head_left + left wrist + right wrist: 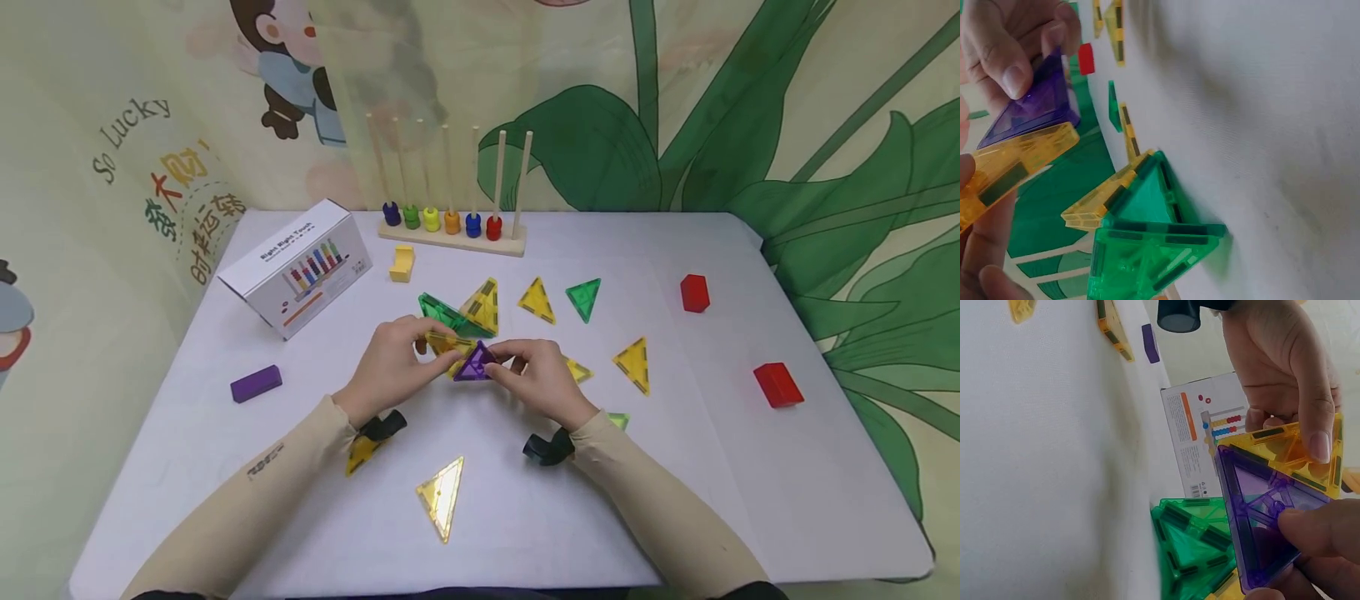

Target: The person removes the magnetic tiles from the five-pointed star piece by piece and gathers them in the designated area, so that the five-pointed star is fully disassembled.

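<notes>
My left hand (393, 367) pinches a yellow triangular magnetic tile (1266, 447) between thumb and fingers. A purple triangular magnetic tile (1260, 494) is pinched in my right hand (540, 379). The two tiles meet edge to edge, raised above the table, and the purple one overlaps the yellow one in the right wrist view. Just beyond my hands, green triangular tiles (1147, 256) and a yellow tile (483, 307) lean together in a small structure on the table.
Loose yellow tiles (632, 365) and a green tile (583, 298) lie to the right; another yellow tile (441, 500) is in front. At the back stand a white box (300, 267) and a wooden peg rack (450, 239) with beads. Red blocks (695, 293) and a purple block (257, 384) sit outward.
</notes>
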### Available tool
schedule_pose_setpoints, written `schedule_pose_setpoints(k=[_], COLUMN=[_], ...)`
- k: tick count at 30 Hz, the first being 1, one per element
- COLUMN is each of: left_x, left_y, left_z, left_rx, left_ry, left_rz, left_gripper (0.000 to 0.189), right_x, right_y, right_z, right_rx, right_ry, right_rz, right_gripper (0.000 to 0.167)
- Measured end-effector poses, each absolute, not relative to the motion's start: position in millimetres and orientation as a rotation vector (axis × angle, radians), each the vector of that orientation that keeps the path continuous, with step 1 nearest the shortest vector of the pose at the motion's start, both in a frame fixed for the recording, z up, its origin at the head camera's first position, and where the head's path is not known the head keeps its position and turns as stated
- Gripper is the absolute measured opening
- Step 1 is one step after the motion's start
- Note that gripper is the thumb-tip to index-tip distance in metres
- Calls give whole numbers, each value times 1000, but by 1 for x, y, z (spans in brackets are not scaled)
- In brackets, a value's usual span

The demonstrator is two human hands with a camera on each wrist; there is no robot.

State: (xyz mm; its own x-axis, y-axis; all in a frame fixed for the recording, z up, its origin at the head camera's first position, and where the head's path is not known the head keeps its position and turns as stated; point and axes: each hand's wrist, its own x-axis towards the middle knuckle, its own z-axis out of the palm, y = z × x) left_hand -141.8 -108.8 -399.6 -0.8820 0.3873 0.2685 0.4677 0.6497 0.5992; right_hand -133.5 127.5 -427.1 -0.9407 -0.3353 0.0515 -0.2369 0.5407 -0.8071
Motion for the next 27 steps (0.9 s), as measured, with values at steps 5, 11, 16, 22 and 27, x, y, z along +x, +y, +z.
schedule_pose_setpoints(k=[5,11,16,22,27], left_x=[-145,-149,-149,-145,-138], left_y=[-113,-124,-143,-159,-147], left_z=[-395,-389,-390,-399,-416], left_rx=[-651,-580,-502,-549,-803], left_ry=[-2842,-2937,-2999,-3173,-3321], left_rz=[-1170,-1285,-1304,-1286,-1270], left_gripper=[27,27,24,19,20], right_x=[-135,-136,-135,-132,-126], right_y=[130,131,134,144,149], right_z=[-427,-426,-427,-433,-434], right_rx=[-508,-535,-542,-416,-389], right_ry=[2624,2571,2567,2563,2520], right_rz=[-1375,-1392,-1344,-1222,-1033], right_gripper=[26,28,27,24,19])
